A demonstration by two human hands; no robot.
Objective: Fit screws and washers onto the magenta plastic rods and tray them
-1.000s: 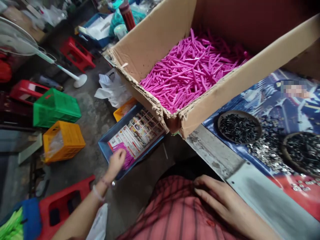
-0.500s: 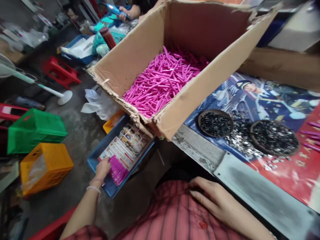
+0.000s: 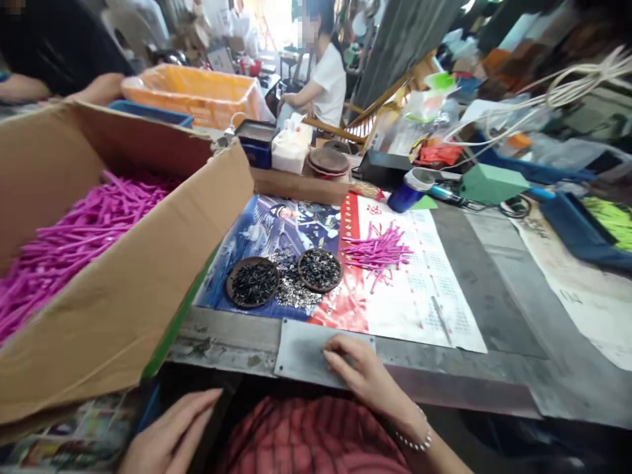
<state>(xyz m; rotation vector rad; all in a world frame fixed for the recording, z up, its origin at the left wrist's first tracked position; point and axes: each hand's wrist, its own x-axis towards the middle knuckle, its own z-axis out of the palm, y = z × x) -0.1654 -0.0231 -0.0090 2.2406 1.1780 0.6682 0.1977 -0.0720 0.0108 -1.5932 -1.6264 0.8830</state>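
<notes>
My left hand (image 3: pixel 170 434) is at the lower left, beside the large cardboard box (image 3: pixel 197 243). Its fingers are stretched out, and nothing shows in them. My right hand (image 3: pixel 359 372) is over the pale metal plate (image 3: pixel 301 352) at the table's front edge, its fingers loosely bent, thumb apart, with nothing visible in them. Many thin pink plastic sticks (image 3: pixel 83 230) fill the box. More pink sticks (image 3: pixel 379 251) lie loosely piled on a printed poster (image 3: pixel 419 296). Two round dishes, one left (image 3: pixel 253 283) and one right (image 3: pixel 320 268), hold small dark parts, with shiny metal bits (image 3: pixel 296 289) scattered between them.
A pen-like rod (image 3: pixel 441 319) lies on the poster. Behind stand a blue jar (image 3: pixel 409 191), a cardboard strip (image 3: pixel 301 185) and a green block (image 3: pixel 494 184). A blue tray (image 3: pixel 587 230) is at right. One person in white (image 3: pixel 328 79) sits beyond; another in black (image 3: pixel 64 46) is far left.
My view has swung right, from the floor side to the table. My left hand has left the pink sticks in the blue tray. My right hand has gone from my shirt to the table edge.
</notes>
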